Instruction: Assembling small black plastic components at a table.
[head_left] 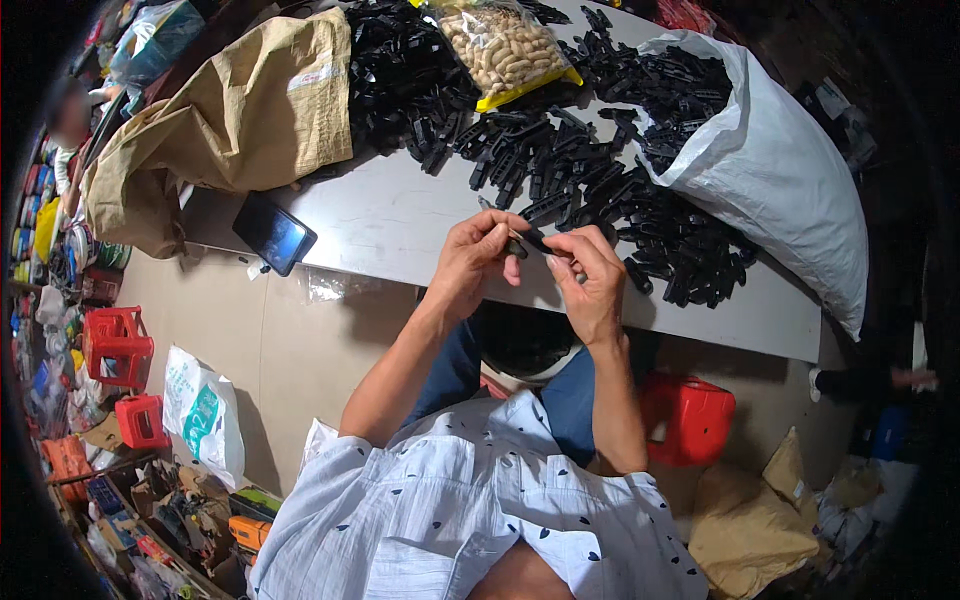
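Observation:
Over the near edge of the table [390,215], my two hands meet around a small black plastic part [533,241]. My left hand [475,258] is closed, its thumb and fingers pinching one end. The fingertips of my right hand [590,280] grip the other end. Fingers cover much of the part, so its full shape is hidden. Just beyond my hands spreads a heap of similar long, narrow black plastic parts [600,190]. More of them lie in the mouth of a white woven sack [800,190] on its side at the right.
A brown sack [265,110] lies across the table's left end, near a dark phone [273,233]. A clear bag of peanuts [500,50] rests among the parts. Red stools [690,418] stand on the floor. A brown bag [750,525] sits lower right; a person is far left.

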